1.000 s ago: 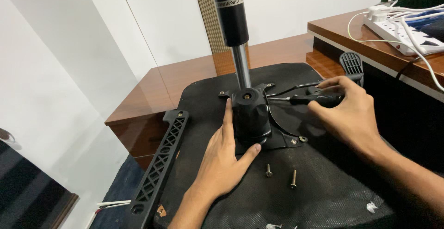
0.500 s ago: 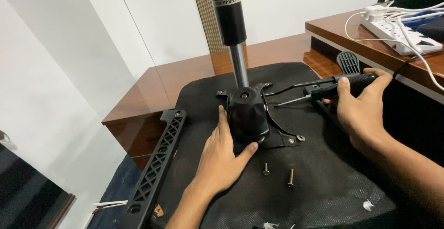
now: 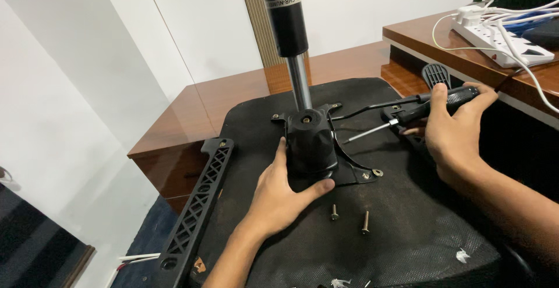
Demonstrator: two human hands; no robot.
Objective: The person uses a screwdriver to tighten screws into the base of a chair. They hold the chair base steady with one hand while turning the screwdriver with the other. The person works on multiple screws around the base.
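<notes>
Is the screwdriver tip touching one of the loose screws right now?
No: the right hand holds the screwdriver up beside the black mechanism, well away from the two screws lying on the seat underside.

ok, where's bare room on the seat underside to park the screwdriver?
Free: the black fabric right of the two loose screws, below the right hand. Also the strip between the left hand and armrest. Crowded: around the mechanism housing and lever.

The cylinder (image 3: 284,14) is running off the top edge; the right hand (image 3: 451,134) is covering the screwdriver (image 3: 419,113) handle.
</notes>
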